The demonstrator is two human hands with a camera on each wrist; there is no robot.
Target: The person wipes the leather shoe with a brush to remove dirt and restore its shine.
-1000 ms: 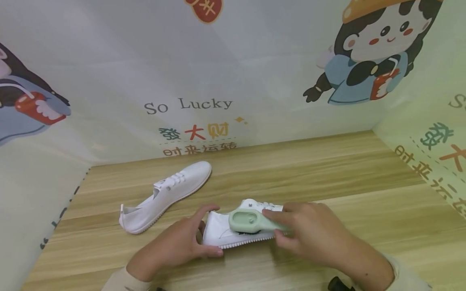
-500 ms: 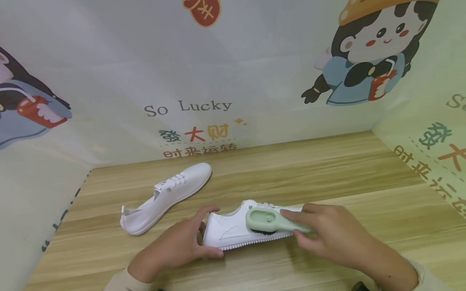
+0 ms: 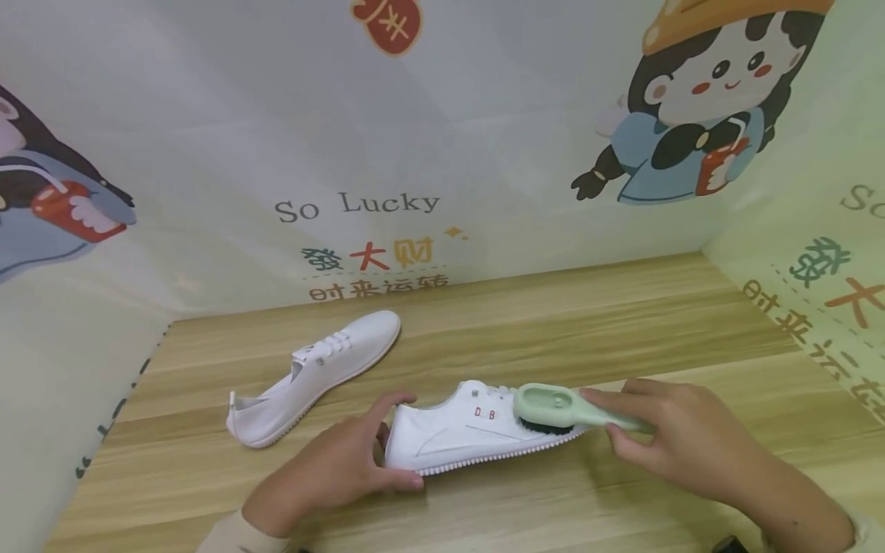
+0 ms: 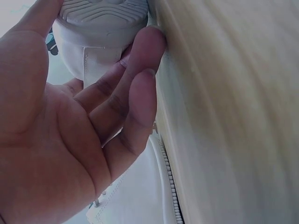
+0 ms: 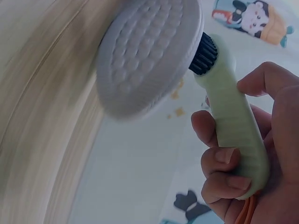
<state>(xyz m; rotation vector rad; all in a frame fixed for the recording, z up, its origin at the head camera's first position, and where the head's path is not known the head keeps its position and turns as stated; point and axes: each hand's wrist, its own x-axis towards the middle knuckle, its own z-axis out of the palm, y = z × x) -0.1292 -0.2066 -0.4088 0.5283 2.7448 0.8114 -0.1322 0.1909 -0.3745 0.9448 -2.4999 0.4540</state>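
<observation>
A white lace-up shoe (image 3: pixel 442 434) lies tilted on its side in the middle of the head view, red letters on its upper. My left hand (image 3: pixel 346 457) grips its heel, thumb along the sole edge and fingers behind; the left wrist view shows the heel (image 4: pixel 100 37) between thumb and fingers. My right hand (image 3: pixel 681 426) holds a pale green brush (image 3: pixel 546 403) by its handle. The brush's black bristles (image 5: pixel 204 55) are against the shoe's side near the toe. In the right wrist view, fingers curl around the ribbed handle (image 5: pixel 238 126), and the dimpled sole (image 5: pixel 145 51) faces the camera.
A second white shoe (image 3: pixel 332 369) rests upright on the wood-grain table (image 3: pixel 622 322) to the back left. Printed cloth walls (image 3: pixel 359 123) enclose the table at the back and both sides. An orange cord (image 5: pixel 246 211) hangs from the brush handle's end.
My right hand has moved the brush rightward along the shoe's side, from near the heel toward the toe, uncovering the red letters. My left hand stays at the heel.
</observation>
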